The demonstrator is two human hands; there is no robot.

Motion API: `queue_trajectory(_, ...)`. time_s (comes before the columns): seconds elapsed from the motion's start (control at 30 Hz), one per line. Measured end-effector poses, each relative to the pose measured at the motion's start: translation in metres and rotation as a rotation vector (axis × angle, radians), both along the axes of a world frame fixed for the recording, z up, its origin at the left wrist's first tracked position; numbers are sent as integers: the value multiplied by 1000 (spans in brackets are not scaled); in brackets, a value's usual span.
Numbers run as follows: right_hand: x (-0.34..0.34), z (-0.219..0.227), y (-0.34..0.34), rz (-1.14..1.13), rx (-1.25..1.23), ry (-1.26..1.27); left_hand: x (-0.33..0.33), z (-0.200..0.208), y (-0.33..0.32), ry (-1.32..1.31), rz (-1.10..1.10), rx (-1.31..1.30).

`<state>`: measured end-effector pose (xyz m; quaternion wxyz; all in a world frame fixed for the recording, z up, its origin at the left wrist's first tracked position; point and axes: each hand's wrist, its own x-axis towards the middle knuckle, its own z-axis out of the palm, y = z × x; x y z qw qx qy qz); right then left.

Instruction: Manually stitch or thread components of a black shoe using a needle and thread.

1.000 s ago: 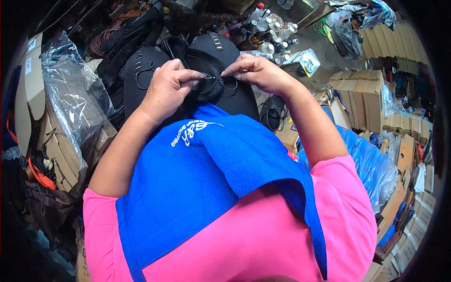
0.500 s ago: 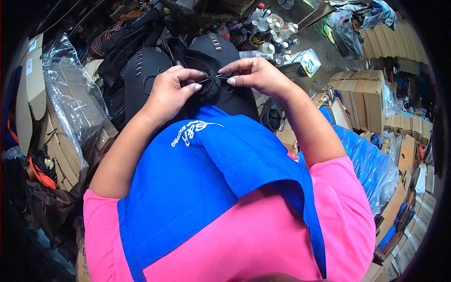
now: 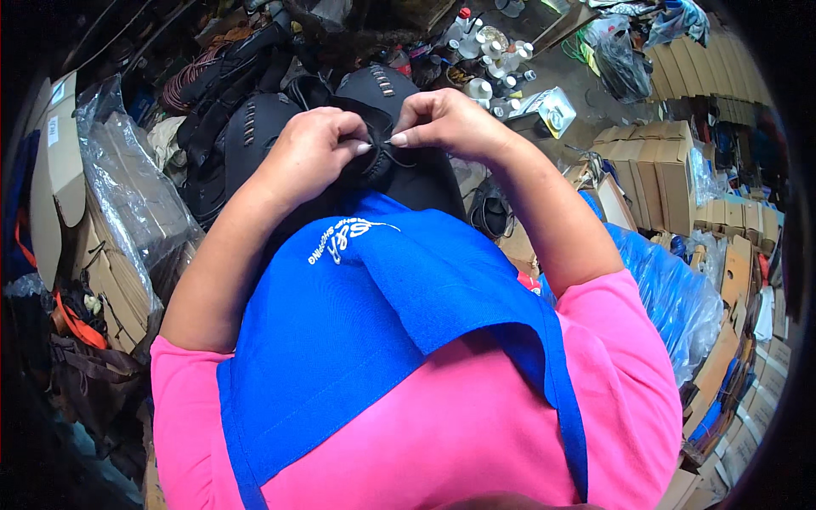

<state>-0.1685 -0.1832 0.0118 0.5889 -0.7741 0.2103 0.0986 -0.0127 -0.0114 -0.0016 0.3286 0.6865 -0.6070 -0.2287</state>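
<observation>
A black shoe (image 3: pixel 379 167) with a ridged, stitched edge rests between my knees, over dark trousers. My left hand (image 3: pixel 321 146) is closed in a pinch at the shoe's left edge. What lies between its fingertips is too small to make out. My right hand (image 3: pixel 444 125) pinches a thin black thread at the opposite side, close to the left fingertips. A loose stretch of the thread curves below the right fingers. Both hands cover part of the shoe.
A blue apron (image 3: pixel 340 340) spreads over my lap. Plastic-wrapped cardboard (image 3: pixel 136 187) stands at left, and cardboard boxes (image 3: pixel 650 174) are stacked at right. Several bottles (image 3: pixel 497 64) crowd the floor ahead. Blue plastic sheeting (image 3: pixel 654 289) lies by my right arm.
My right hand has shifted slightly up and left, with its fingers more curled. My left hand has turned a little and its fingertips stay at the shoe's edge.
</observation>
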Motion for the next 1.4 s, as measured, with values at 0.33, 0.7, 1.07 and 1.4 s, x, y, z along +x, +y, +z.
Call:
queue_trajectory(0.33,-27,-9,-5,75,-177,-68,-10,8,1,161,47,240)
queue_trajectory(0.7,-30,-8,-45,-170,-889,-149,-8,12,-12,-63,-154,89)
queue_trajectory(1.07,-4,18,18,526,-1071,-196,1,-1,13,-255,-157,7)
queue_trajectory(1.4,-51,2,-9,-41,-376,-120,41,14,111,-26,286,43)
